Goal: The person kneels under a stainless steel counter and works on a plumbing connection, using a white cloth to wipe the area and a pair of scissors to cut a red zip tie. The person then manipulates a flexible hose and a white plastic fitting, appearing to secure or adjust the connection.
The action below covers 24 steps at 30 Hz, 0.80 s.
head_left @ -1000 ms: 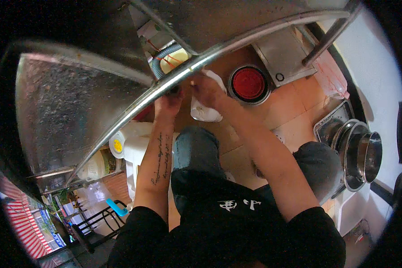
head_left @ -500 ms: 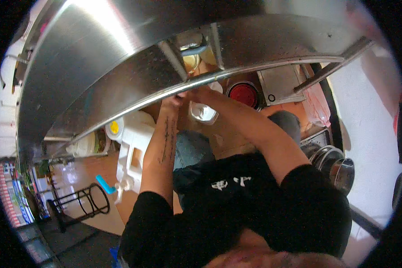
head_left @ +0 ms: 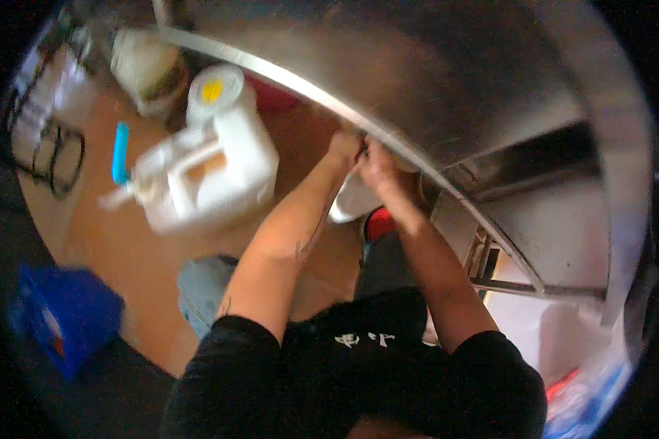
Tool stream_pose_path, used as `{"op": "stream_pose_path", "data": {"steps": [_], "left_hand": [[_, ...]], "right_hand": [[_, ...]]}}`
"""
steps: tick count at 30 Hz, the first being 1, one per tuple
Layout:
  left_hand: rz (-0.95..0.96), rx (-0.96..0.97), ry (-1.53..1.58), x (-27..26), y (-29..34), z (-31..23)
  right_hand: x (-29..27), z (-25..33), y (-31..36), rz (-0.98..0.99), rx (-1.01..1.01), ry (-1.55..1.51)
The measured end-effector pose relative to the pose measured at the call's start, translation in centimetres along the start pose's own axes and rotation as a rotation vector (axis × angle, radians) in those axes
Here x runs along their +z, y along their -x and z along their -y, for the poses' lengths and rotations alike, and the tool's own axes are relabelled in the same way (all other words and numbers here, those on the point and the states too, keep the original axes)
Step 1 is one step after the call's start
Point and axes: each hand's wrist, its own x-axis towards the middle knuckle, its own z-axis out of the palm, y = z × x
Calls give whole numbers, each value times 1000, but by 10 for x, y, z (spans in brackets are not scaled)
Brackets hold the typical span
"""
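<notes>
Both hands are at work at the far centre, close beneath the rail (head_left: 293,82) of a metal counter (head_left: 454,80). The left hand (head_left: 346,148) and the right hand (head_left: 375,167) are side by side, apparently touching. The fingers of both look curled inward rather than spread. Blur and shadow conceal the fingertips; whether either hand pinches an object cannot be determined.

The white container (head_left: 351,199) is directly on the near side of the hands, between the two forearms, partly covered by the right one. Contact between it and the hands cannot be confirmed. A red item (head_left: 378,224) shows just to its right, mostly hidden by the right forearm.

On the left, a white jug (head_left: 252,157) is on the tan floor (head_left: 117,256), well apart from the hands. Its round end bears a yellow mark (head_left: 211,91); its tap (head_left: 148,189), with a blue handle (head_left: 120,154), points left. Beyond the jug, farther left, is a pale bucket (head_left: 143,66), blurred. At the near left is a blue plastic item (head_left: 88,311).
</notes>
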Motion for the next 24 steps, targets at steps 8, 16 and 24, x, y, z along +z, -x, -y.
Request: {"op": "stream_pose_path", "data": {"steps": [8,16,24], "left_hand": [[-267,-209,294,41,-8,22],[8,151,-552,-5,3,11],[-61,-135,-21,9,31,-16]], "right_hand": [[-68,-94,-11,102,446,-666],[-31,-167,-85,160,474,-327],[-69,-178,-126,-100,-8,392]]}}
